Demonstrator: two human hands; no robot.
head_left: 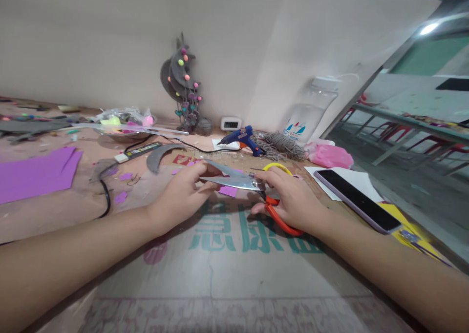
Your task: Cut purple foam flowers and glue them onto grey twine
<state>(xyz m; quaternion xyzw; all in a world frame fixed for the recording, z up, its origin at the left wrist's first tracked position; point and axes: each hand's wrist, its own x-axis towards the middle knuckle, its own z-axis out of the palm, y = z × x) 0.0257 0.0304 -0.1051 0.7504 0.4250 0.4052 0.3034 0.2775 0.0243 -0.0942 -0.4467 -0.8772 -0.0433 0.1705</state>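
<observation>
My right hand (293, 196) grips a pair of scissors (238, 180) with one red and one yellow handle. The metal blades point left and stand a little apart. At their tips is my left hand (186, 191), its thumb and fingers drawn together; whatever is between them, if anything, is hidden. Below the blades shows a purple scrap (228, 191), and I cannot tell whether it lies on the table or is held. Under both hands the worktop (183, 274) carries green printed characters.
Purple sheets (40, 174) lie at left, near a box cutter (141, 150) and a grey felt crescent (161, 156). Behind are a blue glue gun (247, 140), grey yarn (282, 145), a bottle (311, 111) and a decorated hanging ornament (183, 79). A phone (357, 201) rests at right.
</observation>
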